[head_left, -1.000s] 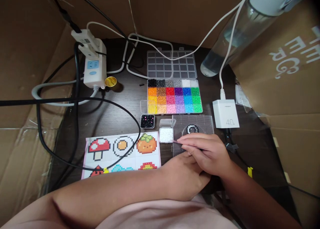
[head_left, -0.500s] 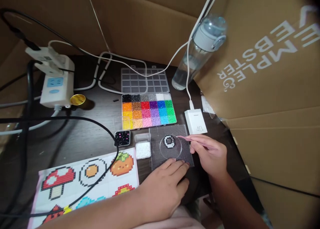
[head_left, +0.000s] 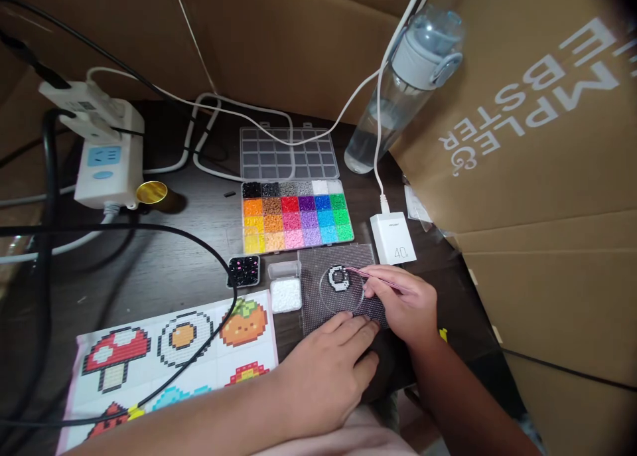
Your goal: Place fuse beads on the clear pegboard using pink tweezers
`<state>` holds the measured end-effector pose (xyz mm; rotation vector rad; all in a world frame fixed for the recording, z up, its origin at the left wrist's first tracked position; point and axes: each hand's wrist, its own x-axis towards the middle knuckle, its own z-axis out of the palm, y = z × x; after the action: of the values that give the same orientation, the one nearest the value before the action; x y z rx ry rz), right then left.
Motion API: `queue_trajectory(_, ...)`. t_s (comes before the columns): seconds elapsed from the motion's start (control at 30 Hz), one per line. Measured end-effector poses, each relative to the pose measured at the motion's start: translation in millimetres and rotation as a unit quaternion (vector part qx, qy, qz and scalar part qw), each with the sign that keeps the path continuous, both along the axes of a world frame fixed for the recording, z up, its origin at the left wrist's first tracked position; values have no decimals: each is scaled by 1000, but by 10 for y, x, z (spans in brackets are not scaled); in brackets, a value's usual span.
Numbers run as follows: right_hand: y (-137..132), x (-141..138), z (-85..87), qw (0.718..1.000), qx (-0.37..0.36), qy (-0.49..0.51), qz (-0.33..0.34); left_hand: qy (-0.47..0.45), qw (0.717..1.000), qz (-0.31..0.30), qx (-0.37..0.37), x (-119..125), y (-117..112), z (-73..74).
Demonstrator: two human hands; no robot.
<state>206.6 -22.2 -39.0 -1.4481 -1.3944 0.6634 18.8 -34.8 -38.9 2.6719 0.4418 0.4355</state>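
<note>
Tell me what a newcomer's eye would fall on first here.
Probably the multicolored beads, bright near the picture's center. Next might come the pixel-art pattern sheet at lower left, then the pink tweezers in the right hand, tip at the bead ring on the pegboard.

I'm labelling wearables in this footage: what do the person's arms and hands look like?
The left hand and right hand are ungloved, with no ring or watch visible. No sleeve covers the visible forearms. Pale pink clothing shows at the bottom edge.
</note>
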Motion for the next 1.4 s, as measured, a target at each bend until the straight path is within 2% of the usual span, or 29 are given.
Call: queue_trajectory(1.4,4,-24,20,999,-26,-20,5,5,1000,-5,-8,-2,5,49)
